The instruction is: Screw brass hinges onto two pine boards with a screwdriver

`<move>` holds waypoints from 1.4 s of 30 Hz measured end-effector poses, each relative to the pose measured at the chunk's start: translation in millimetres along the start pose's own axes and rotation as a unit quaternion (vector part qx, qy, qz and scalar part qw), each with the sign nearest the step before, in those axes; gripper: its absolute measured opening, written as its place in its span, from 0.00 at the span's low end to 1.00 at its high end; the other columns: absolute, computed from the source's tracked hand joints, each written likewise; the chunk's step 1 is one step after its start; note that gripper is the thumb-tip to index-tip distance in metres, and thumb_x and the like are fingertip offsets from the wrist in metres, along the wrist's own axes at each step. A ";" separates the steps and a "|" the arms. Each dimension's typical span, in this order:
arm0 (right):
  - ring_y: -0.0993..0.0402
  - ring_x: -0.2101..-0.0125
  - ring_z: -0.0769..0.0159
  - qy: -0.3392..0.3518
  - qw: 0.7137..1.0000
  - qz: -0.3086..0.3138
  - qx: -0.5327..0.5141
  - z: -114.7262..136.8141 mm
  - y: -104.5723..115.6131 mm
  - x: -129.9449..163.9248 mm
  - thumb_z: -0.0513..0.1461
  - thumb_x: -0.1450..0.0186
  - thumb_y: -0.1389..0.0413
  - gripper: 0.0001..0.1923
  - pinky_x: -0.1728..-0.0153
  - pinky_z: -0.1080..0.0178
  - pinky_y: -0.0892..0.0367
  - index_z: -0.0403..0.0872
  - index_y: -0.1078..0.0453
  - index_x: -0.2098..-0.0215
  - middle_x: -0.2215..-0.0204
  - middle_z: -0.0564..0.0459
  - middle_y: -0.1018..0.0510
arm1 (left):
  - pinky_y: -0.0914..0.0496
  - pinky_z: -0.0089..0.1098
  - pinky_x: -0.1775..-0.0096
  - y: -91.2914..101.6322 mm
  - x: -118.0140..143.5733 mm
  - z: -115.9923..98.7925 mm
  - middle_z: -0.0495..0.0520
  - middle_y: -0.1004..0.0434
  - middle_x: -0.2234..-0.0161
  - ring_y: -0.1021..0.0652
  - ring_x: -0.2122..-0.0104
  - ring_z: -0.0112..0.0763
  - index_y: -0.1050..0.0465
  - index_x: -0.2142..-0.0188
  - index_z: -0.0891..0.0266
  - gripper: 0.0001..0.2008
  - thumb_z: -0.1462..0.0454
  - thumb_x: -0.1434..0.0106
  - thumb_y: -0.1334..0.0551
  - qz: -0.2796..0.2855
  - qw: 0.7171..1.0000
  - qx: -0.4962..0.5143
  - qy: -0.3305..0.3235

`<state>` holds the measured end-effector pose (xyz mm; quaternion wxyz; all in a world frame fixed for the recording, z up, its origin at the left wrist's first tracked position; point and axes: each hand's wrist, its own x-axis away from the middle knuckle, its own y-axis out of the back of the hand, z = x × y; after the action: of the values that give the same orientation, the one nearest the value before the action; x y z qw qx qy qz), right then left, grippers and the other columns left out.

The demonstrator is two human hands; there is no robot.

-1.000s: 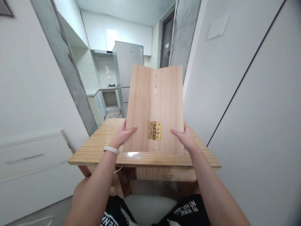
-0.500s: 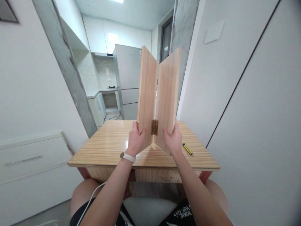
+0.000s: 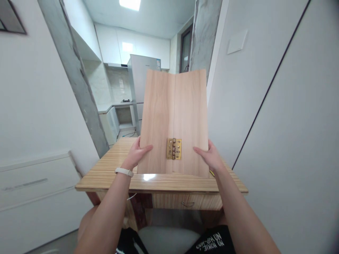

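The two boards (image 3: 173, 121) have swung open flat, left hand (image 3: 137, 155) gripping at nine o'clock, right hand (image 3: 210, 157) at three.

Two light wooden boards (image 3: 173, 121), joined along their long edges by a small brass hinge (image 3: 174, 148) near the bottom, stand upright at the centre of the frame. They are spread nearly flat, facing the camera, lower edges at the tabletop.

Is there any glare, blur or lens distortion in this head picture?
Head view: a ceiling light is blown out white; a small bright glare spot lies on the table just below the hinged boards; wall lines lean outward from the wide lens; the hinge and both hands look sharp.
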<state>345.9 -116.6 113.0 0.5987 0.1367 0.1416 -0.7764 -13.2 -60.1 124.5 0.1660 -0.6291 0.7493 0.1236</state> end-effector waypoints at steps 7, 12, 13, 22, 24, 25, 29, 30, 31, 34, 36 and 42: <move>0.19 0.48 0.44 -0.042 0.997 0.039 -0.057 -0.2 7.1 0.6 0.50 0.48 0.24 0.42 0.48 0.45 0.21 0.52 0.32 0.40 0.45 0.43 0.18 | 0.22 0.49 0.46 5.1 3.6 13.1 0.63 0.21 0.42 0.18 0.46 0.50 0.34 0.37 0.59 0.38 0.55 0.43 0.23 0.019 0.997 0.063 0.050; 0.18 0.49 0.45 -0.028 0.998 0.026 -0.043 0.3 4.7 1.7 0.50 0.47 0.25 0.39 0.48 0.45 0.21 0.52 0.31 0.41 0.46 0.44 0.17 | 0.23 0.50 0.45 3.0 5.0 6.3 0.63 0.21 0.42 0.19 0.46 0.49 0.33 0.38 0.58 0.36 0.56 0.42 0.24 0.006 0.999 0.042 0.032; 0.18 0.49 0.46 -0.017 0.999 0.017 -0.031 0.8 3.2 1.5 0.50 0.46 0.25 0.38 0.48 0.45 0.21 0.53 0.31 0.41 0.46 0.44 0.18 | 0.23 0.50 0.45 1.9 4.6 3.6 0.62 0.21 0.42 0.19 0.46 0.49 0.33 0.39 0.58 0.35 0.56 0.42 0.24 0.003 0.999 0.030 0.023; 0.20 0.50 0.46 0.084 0.967 -0.115 0.213 -0.3 -53.5 13.6 0.48 0.39 0.35 0.26 0.47 0.45 0.25 0.51 0.32 0.46 0.51 0.43 0.18 | 0.25 0.44 0.50 -54.4 10.7 1.2 0.58 0.20 0.53 0.19 0.53 0.48 0.32 0.49 0.56 0.20 0.60 0.38 0.29 -0.116 0.971 -0.192 -0.079; 0.19 0.53 0.44 0.075 0.956 -0.138 0.248 -3.9 -71.6 22.5 0.48 0.37 0.38 0.22 0.50 0.45 0.25 0.53 0.32 0.46 0.55 0.44 0.17 | 0.25 0.43 0.55 -72.7 17.9 5.4 0.56 0.20 0.58 0.19 0.59 0.47 0.33 0.51 0.55 0.17 0.60 0.36 0.31 -0.139 0.961 -0.230 -0.068; 0.19 0.54 0.43 0.075 0.953 -0.150 0.254 -5.7 -78.5 26.7 0.48 0.36 0.40 0.21 0.51 0.45 0.25 0.53 0.33 0.46 0.57 0.45 0.17 | 0.26 0.42 0.57 -79.6 21.4 7.2 0.55 0.21 0.60 0.19 0.61 0.47 0.34 0.52 0.54 0.14 0.60 0.34 0.33 -0.138 0.959 -0.240 -0.063; 0.19 0.54 0.44 0.101 0.953 -0.153 0.242 -8.3 -82.1 34.3 0.48 0.35 0.40 0.21 0.51 0.47 0.25 0.56 0.33 0.45 0.59 0.47 0.17 | 0.27 0.41 0.57 -83.1 27.8 8.5 0.53 0.22 0.63 0.19 0.61 0.47 0.33 0.53 0.53 0.13 0.60 0.34 0.33 -0.139 0.961 -0.229 -0.066; 0.19 0.54 0.44 0.102 0.953 -0.153 0.240 -7.3 -76.9 33.2 0.48 0.36 0.39 0.21 0.50 0.47 0.25 0.56 0.33 0.46 0.58 0.47 0.16 | 0.27 0.41 0.56 -78.0 26.8 7.3 0.54 0.21 0.61 0.19 0.60 0.47 0.33 0.53 0.53 0.14 0.60 0.35 0.32 -0.132 0.965 -0.217 -0.070; 0.19 0.54 0.44 0.101 0.955 -0.149 0.236 -5.8 -70.0 31.2 0.48 0.37 0.37 0.22 0.50 0.47 0.25 0.55 0.32 0.46 0.58 0.47 0.16 | 0.26 0.41 0.55 -71.3 24.7 5.6 0.54 0.21 0.60 0.19 0.58 0.47 0.33 0.53 0.54 0.16 0.60 0.36 0.31 -0.129 0.967 -0.206 -0.075; 0.20 0.52 0.46 0.102 0.969 -0.119 0.190 0.9 -44.6 22.1 0.48 0.40 0.33 0.25 0.47 0.46 0.25 0.54 0.30 0.47 0.54 0.46 0.17 | 0.26 0.43 0.50 -46.5 15.5 -0.4 0.57 0.20 0.54 0.20 0.53 0.47 0.31 0.52 0.57 0.19 0.59 0.40 0.28 -0.105 0.975 -0.175 -0.089; 0.21 0.50 0.47 0.101 0.980 -0.088 0.150 6.1 -28.7 16.7 0.49 0.41 0.31 0.28 0.46 0.45 0.25 0.53 0.30 0.45 0.50 0.46 0.17 | 0.25 0.44 0.48 -31.0 9.6 -3.6 0.57 0.20 0.52 0.20 0.51 0.47 0.30 0.51 0.58 0.21 0.59 0.41 0.27 -0.079 0.982 -0.145 -0.089; 0.19 0.49 0.47 0.036 0.998 -0.024 0.040 15.7 1.1 10.5 0.50 0.44 0.27 0.35 0.46 0.44 0.23 0.52 0.29 0.42 0.47 0.45 0.18 | 0.23 0.49 0.45 -4.8 7.0 -3.0 0.61 0.21 0.43 0.19 0.46 0.49 0.32 0.40 0.58 0.34 0.56 0.42 0.25 -0.012 1.000 -0.015 -0.013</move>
<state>343.7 -132.2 123.4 0.5681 0.1848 0.1350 -0.7905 -9.9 -68.5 124.6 0.1676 -0.6387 0.7377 0.1406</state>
